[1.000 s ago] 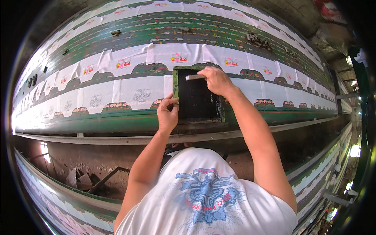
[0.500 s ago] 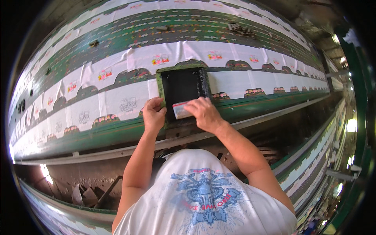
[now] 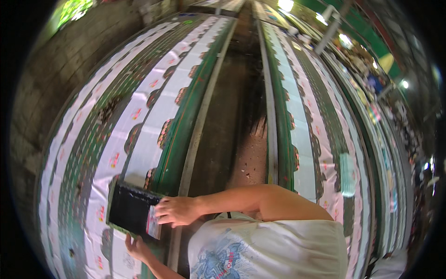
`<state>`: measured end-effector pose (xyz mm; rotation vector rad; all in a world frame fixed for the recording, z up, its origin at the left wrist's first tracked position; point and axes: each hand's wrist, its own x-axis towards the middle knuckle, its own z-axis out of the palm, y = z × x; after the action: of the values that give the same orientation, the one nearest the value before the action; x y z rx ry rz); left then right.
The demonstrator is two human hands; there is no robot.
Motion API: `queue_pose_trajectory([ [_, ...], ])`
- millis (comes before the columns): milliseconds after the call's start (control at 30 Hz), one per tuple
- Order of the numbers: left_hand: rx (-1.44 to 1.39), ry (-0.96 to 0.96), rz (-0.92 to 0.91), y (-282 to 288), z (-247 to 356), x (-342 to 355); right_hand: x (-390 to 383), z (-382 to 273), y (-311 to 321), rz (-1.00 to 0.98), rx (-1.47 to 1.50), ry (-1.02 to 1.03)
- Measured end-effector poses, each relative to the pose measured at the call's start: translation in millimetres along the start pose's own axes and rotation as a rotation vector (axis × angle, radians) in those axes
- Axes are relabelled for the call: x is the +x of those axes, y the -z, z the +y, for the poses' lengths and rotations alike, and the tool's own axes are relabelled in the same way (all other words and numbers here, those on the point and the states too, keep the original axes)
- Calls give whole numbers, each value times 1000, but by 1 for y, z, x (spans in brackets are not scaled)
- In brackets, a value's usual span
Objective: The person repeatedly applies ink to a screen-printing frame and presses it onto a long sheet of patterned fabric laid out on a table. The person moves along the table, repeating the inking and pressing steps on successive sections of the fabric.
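A screen-printing frame [image 3: 127, 210] with a black, wet-looking inside and a green-stained border lies on white cloth pieces [image 3: 145, 153] spread over a long green table. My right hand [image 3: 177, 211] grips a squeegee [image 3: 152, 228], pale with a red edge, inside the frame along the side nearest my body. Its fingers curl over the squeegee's top and hide part of it. At the frame's left-hand border is my left hand [image 3: 135, 247], thumb and fingertips against the edge.
Dark scraps [image 3: 108, 108] lie on the table's printed strip. A metal rail [image 3: 197, 139] edges the table beside a dark aisle [image 3: 227, 107]. Across the aisle runs a second long table [image 3: 302, 153] with cloth and a pale green stack [image 3: 347, 174]. A block wall [image 3: 32, 107] stands at left.
My view has swung to look down the length of the table and aisle. Both hands are still at the frame, and the squeegee stays at its near side.
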<state>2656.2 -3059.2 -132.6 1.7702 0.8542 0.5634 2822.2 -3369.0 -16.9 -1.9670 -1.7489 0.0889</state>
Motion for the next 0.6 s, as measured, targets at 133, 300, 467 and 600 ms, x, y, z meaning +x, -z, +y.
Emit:
queue_pose_trajectory([
  [133,561,31,51,13,62,-13,-122,0,16,151,-125,-246],
  [300,683,-1022,512,-19,110,-29,-311,-71,31,29,-323,-661],
  [467,436,-866,163,-61,163,-36,-382,-137,19,77,-180,-806],
  [600,185,-1170,-181,-146,247,-109,-384,-155,4,334,-208,-859],
])
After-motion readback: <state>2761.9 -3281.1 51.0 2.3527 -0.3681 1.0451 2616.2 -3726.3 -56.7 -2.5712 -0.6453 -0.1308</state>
